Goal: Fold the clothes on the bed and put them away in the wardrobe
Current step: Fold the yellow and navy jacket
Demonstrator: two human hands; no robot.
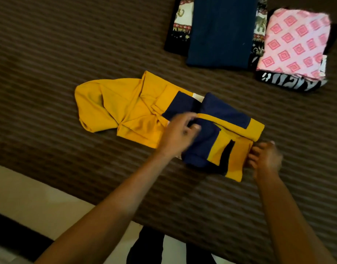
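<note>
A yellow and navy garment (133,109) lies partly folded across the middle of the brown striped bed (68,54). Its yellow end spreads out to the left; the navy and yellow end is doubled over at the right. My left hand (178,134) rests on the garment's middle, fingers curled and pinching the navy fabric at a fold. My right hand (264,159) grips the yellow edge at the garment's right end with curled fingers.
Folded clothes sit at the far right of the bed: a dark blue piece (221,29) on elephant-print fabric (181,23), and a pink diamond-print piece (295,40) on a black and white one (289,82). The pale floor (30,197) and bed edge lie at lower left.
</note>
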